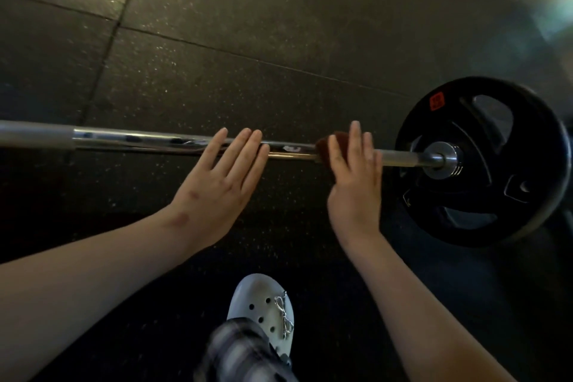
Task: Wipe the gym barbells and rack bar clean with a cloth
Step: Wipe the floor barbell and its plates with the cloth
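White foam is showing nearest: a holed clog [263,310] with a small silver bow is standing on the dark rubber floor [217,40], and a plaid trouser leg [238,350] is covering its near end. Two bare forearms are reaching forward on either side of it.

The left grip [221,183] is lying released, fingers straight and close together, with the fingertips resting across the chrome shaft of the barbell [139,139]. Near it, toward the loaded end, the right grip [353,183] is also unclenched. Its fingers are pointing straight out and pressing a dark red-brown cloth [327,141] against the shaft. The cloth is bunching out from under the thumb side, and this hand is looking slightly blurred.

The barbell is running across the floor from the left edge of view to the right. There a black weight plate [483,195] with cut-out handholds is sitting on the sleeve behind a steel collar [446,160]. A red label [436,101] is showing near the plate's upper rim.

Beyond the bar, speckled floor tiles are stretching away, their seams crossing, and pale glare is washing the far right corner.
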